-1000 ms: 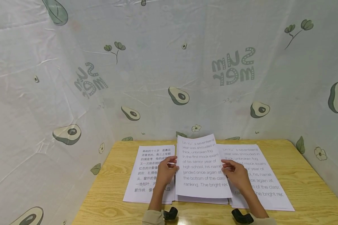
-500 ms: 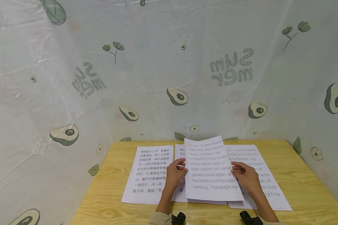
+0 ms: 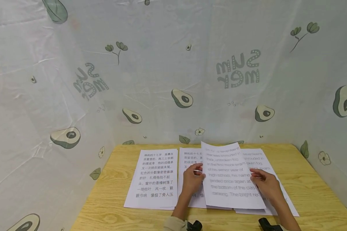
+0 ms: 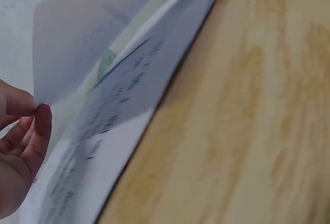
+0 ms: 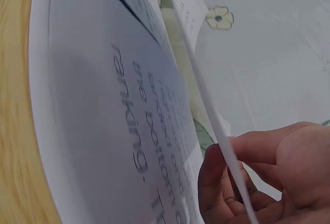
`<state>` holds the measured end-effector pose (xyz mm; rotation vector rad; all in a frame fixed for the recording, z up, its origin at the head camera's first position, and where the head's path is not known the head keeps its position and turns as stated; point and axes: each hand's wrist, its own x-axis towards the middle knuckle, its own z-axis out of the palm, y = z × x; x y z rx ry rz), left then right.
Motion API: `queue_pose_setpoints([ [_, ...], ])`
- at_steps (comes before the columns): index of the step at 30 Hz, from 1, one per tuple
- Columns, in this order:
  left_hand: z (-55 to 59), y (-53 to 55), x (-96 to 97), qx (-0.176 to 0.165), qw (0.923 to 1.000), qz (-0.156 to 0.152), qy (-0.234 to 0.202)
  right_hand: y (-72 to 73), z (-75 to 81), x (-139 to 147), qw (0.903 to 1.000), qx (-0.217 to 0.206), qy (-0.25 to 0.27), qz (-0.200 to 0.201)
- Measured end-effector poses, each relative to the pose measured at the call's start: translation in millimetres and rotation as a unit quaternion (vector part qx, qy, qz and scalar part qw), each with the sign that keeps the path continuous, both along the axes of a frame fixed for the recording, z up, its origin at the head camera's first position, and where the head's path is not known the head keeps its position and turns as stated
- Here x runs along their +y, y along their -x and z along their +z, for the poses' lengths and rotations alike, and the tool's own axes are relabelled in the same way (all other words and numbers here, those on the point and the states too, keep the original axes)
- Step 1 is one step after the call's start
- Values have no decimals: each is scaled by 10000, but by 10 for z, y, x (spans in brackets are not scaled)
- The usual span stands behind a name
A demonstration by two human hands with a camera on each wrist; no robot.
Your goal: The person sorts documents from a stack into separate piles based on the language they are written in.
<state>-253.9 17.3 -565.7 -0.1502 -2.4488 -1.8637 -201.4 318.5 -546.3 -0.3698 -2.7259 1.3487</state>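
Note:
A printed sheet of paper with large English text is held up off the table between both hands. My left hand pinches its left edge between thumb and fingers, as the left wrist view also shows at the sheet. On the opposite edge, my right hand pinches it the same way; in the right wrist view the sheet appears nearly edge-on. Beneath it lie the middle paper stack with Chinese text and the right paper stack with English text, both partly covered.
Left of these lies another stack of Chinese-text pages, in full view. All the stacks rest on a wooden table. A pale curtain with avocado prints hangs behind the table and along its sides.
Both hands have carried the English sheet to the right, from over the middle stack to partly over the right stack. More of the Chinese pages underneath now shows.

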Motion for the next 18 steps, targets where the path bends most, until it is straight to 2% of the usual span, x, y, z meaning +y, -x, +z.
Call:
queue_pose_setpoints([
  [7,-93,-47,241,95,9998,-143,-28,-78,45,268,9995,-190,-199,167],
  [13,-95,-80,426,-10,9994,-308,-154,-133,77,444,9989,-198,-422,66],
  [18,-102,-66,554,-57,9993,-324,-152,-153,90,563,9986,-248,-458,6],
])
